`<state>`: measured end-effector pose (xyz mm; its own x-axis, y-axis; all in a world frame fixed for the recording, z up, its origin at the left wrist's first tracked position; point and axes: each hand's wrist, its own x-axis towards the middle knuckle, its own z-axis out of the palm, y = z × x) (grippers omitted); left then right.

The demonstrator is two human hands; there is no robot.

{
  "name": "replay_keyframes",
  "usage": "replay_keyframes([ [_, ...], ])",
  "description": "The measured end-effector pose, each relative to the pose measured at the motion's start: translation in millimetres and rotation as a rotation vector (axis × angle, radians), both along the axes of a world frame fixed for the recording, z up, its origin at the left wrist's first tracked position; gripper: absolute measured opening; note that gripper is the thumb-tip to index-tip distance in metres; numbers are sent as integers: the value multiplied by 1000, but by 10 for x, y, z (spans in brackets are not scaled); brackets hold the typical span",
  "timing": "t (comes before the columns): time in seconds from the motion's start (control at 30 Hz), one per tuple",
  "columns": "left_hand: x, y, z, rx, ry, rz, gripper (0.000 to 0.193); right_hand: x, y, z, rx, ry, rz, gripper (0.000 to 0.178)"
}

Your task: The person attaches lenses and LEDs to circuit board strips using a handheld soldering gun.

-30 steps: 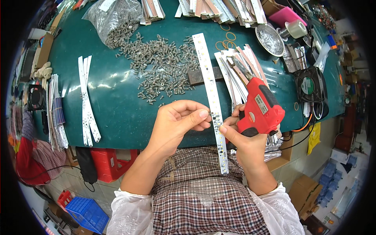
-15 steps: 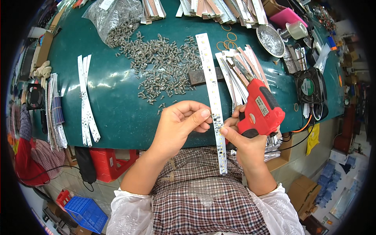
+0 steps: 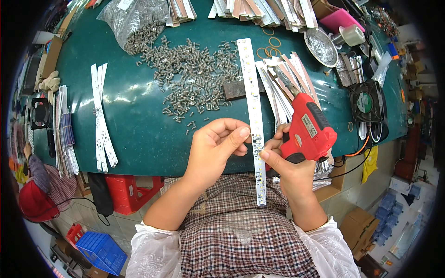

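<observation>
A long white LED strip board (image 3: 252, 92) stands nearly upright in front of me, its lower end over my checked apron. My right hand (image 3: 292, 167) is closed, pinching the board's edge between thumb and fingers. That same hand also carries a red soldering gun (image 3: 308, 132), its tip pointing up and left over a bundle of strip boards (image 3: 273, 92). My left hand (image 3: 218, 143) is closed in a pinch right beside the board's left edge; whatever is between its fingertips is too small or hidden to make out. A dark flat block (image 3: 235, 91) lies behind the board.
Small screw-like metal parts (image 3: 194, 69) are heaped mid-table, spilling from a clear bag (image 3: 134, 21). Two strip boards (image 3: 100, 116) lie crossed at left. Rubber bands (image 3: 274, 42), a metal dish (image 3: 320, 48), a solder spool (image 3: 351, 35) and a fan (image 3: 366, 102) are at right.
The board has tilted a little: its upper end shifted right and its lower end left. My hands have barely moved. At far left, another person in red has shifted position.
</observation>
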<state>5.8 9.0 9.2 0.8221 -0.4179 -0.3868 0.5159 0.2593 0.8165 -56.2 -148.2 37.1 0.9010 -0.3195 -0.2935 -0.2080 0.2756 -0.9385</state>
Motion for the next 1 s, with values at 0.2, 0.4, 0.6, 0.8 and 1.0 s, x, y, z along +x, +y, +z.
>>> replay_keyframes([
  [0.2,-86,-82,16,115,-153,141,15,-33,37,3,-143,13,44,54],
  [0.4,-95,-127,-1,382,-504,193,10,-53,83,-4,-202,-22,59,53],
  [0.6,-107,-168,-32,467,-679,229,9,-52,82,-12,-219,-31,53,53],
  [0.8,-5,-65,-32,33,-44,102,12,-28,68,22,-208,-40,27,49],
  [1.0,-14,-78,-50,-48,-67,71,14,-8,66,36,-149,-11,6,49],
])
